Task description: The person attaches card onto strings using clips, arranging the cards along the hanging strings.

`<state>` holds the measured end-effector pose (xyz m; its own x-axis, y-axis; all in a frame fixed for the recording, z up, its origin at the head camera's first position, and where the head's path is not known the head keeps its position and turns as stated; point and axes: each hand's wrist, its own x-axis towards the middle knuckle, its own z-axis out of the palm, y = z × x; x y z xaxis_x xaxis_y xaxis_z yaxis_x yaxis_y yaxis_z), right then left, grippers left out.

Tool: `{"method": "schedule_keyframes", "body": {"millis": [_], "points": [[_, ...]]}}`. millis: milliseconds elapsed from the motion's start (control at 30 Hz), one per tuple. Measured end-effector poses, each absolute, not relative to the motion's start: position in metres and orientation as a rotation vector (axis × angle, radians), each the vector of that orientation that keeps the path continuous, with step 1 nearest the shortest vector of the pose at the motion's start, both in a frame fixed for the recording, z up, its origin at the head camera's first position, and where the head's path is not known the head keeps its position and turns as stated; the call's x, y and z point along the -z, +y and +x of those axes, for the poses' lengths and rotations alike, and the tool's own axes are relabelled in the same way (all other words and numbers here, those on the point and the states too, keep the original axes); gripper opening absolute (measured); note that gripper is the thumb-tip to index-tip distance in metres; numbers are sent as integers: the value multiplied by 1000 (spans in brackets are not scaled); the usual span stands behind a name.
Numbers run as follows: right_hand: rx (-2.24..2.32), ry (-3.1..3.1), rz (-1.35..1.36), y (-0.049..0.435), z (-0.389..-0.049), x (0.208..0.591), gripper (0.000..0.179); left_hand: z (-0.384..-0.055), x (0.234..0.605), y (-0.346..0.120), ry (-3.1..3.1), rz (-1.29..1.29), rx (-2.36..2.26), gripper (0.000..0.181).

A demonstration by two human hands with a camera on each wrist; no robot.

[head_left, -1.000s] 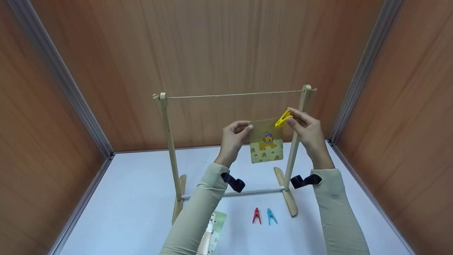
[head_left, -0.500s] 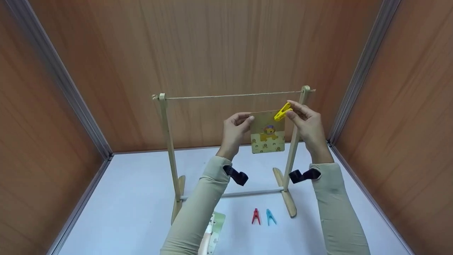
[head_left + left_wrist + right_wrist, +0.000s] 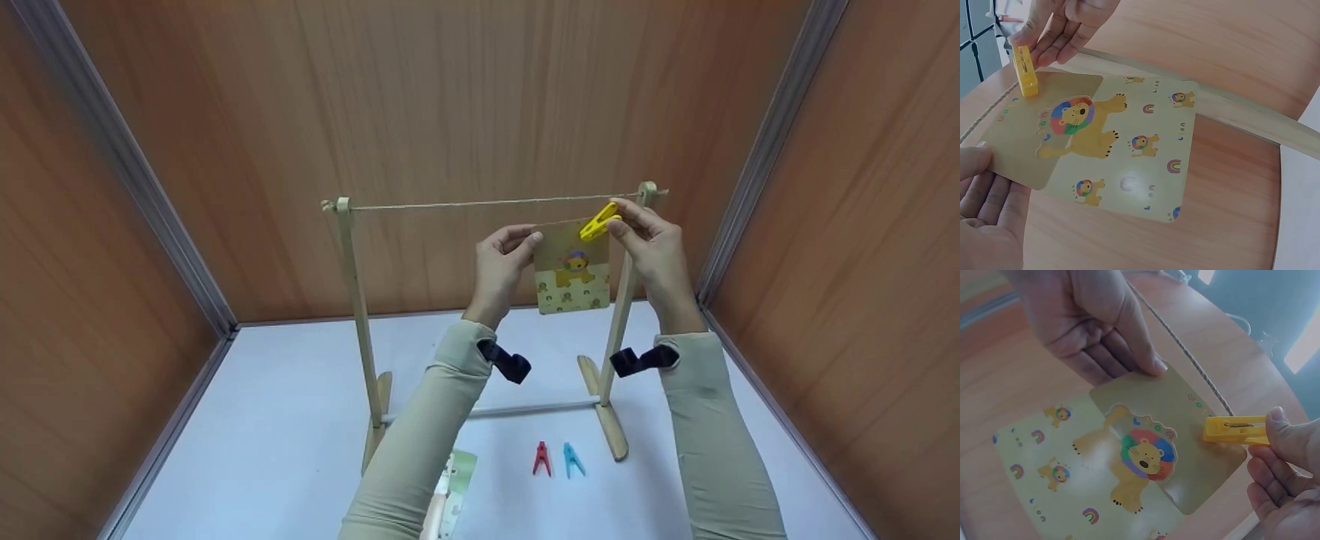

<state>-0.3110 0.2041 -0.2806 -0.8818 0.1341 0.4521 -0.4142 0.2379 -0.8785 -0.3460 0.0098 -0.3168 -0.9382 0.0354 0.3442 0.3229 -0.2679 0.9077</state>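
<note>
My left hand (image 3: 498,274) pinches the upper left corner of a lion picture card (image 3: 574,289), thumb in front and fingers behind. A yellow clothespin (image 3: 598,223) is pinched by its handle end between thumb and fingers of my right hand (image 3: 657,259). Its nose overlaps the card's top edge near the right corner; whether it bites the card I cannot tell. The card hangs upright in front of a wooden rack, its top edge just under the taut string (image 3: 465,203). In the right wrist view the string (image 3: 1185,354) passes behind the clothespin (image 3: 1235,430).
The rack has a left post (image 3: 358,300) and a right post (image 3: 621,322). A red clothespin (image 3: 541,459) and a blue clothespin (image 3: 574,460) lie on the white table (image 3: 262,435). A green patterned card (image 3: 465,472) under a pale object is partly hidden by the left sleeve.
Both hands have risen together, bringing the card and yellow clothespin up toward the string and slightly right. The grips look the same; the things on the table have stayed put.
</note>
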Motion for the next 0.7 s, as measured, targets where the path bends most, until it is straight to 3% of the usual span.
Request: {"method": "schedule_keyframes", "body": {"millis": [700], "points": [[-1663,-1981,265,195,-314,268,41,-347,307,12,-1746,-431,2318,25]]}}
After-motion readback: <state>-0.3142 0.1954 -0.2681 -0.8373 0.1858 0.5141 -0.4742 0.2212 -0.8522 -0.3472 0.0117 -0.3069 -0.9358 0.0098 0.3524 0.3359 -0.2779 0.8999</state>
